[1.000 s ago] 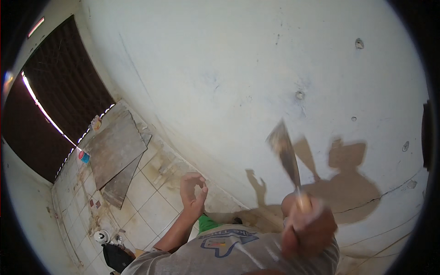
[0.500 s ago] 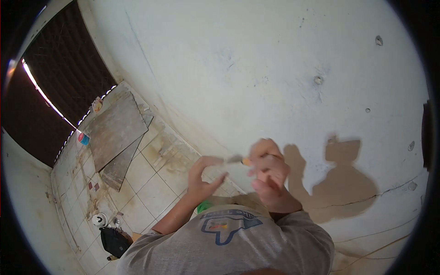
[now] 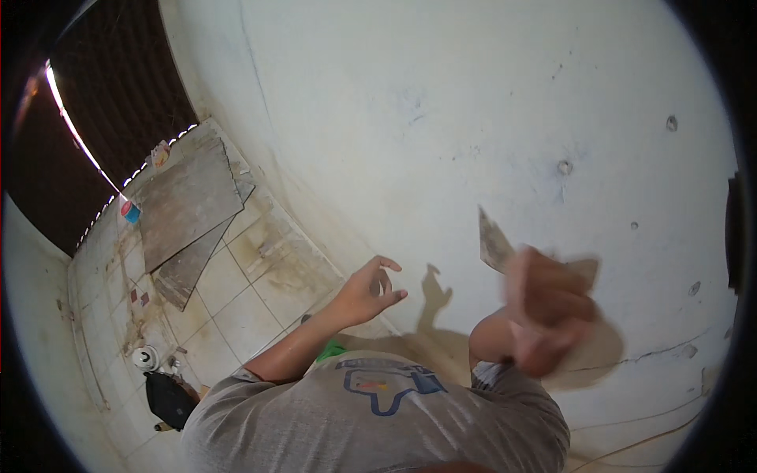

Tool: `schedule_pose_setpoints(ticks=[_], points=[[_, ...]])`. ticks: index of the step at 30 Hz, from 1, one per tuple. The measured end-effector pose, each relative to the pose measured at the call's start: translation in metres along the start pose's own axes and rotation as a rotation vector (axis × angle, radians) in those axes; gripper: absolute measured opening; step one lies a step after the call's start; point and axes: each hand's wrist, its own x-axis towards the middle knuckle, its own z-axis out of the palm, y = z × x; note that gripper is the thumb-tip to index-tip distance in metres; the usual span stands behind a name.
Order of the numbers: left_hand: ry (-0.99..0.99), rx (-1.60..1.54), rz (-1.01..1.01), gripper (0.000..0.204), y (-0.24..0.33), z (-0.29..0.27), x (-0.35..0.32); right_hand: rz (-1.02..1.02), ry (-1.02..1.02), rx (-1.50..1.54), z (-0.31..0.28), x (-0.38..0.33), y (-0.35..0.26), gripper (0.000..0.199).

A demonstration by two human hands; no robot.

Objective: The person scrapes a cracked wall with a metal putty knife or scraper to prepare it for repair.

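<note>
In my right hand (image 3: pixel 550 315), blurred by motion, is a putty knife (image 3: pixel 494 243). Its stained grey blade points up and left towards the pale wall (image 3: pixel 378 150), and its handle is hidden in my closed fingers. Whether the blade touches the wall cannot be made out. My left hand (image 3: pixel 369 293) is raised near the wall's foot, fingers curled and apart from the thumb, with nothing visible in it. Several small holes mark the wall to the right, one of them a pitted hole (image 3: pixel 564 167) above the blade.
Flat grey boards (image 3: pixel 189 201) lie on the tiled floor (image 3: pixel 244 303) at left. Beside them are a blue and red can (image 3: pixel 130 211), a white round container (image 3: pixel 145 357) and a black bag (image 3: pixel 168 400). A dark corrugated shutter (image 3: pixel 118 94) closes the far left. Cables run low at right.
My right hand has moved right and away from my left hand, carrying the putty knife, whose blade now points upward. My left hand has stayed near its place, slightly right. The view has shifted a little.
</note>
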Motion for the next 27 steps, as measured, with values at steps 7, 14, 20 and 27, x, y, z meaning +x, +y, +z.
schedule_pose_setpoints(ticks=[7, 14, 20, 27], points=[[-0.134, -0.427, -0.089, 0.03, -0.012, 0.016, -0.013, -0.093, -0.112, 0.11, 0.018, 0.008, 0.105, 0.031], [-0.086, -0.481, -0.133, 0.02, -0.023, -0.007, -0.04, -0.543, -0.393, -0.078, 0.036, 0.005, 0.058, 0.023], [0.038, -0.618, -0.309, 0.017, -0.035, -0.025, -0.058, 0.408, -0.244, -0.469, 0.032, -0.001, -0.023, 0.026], [0.071, -0.845, -0.172, 0.03, -0.03, -0.045, -0.062, -0.163, -0.62, -0.065, 0.148, 0.021, 0.181, 0.028]])
